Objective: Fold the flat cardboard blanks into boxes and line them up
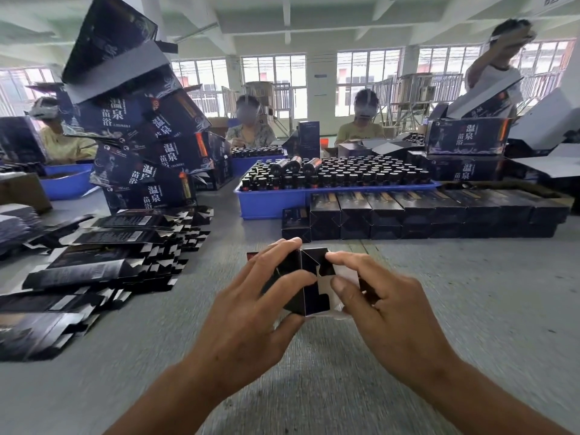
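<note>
A small dark cardboard box (314, 277) is held end-on between both hands above the grey table (314, 356). My left hand (251, 309) grips its left side, fingers curled over the top edge. My right hand (386, 309) pinches the end flaps, thumb and forefinger pressing on a white-backed flap. Flat dark blanks (103, 262) lie fanned out in stacks at the left. A row of folded boxes (420, 215) stands lined up, two high, just behind my hands.
A blue tray (270, 202) packed with dark bottles sits behind the box row. A leaning tower of large printed cartons (144, 133) rises at the left. Other people sit and stand across the table among more cartons.
</note>
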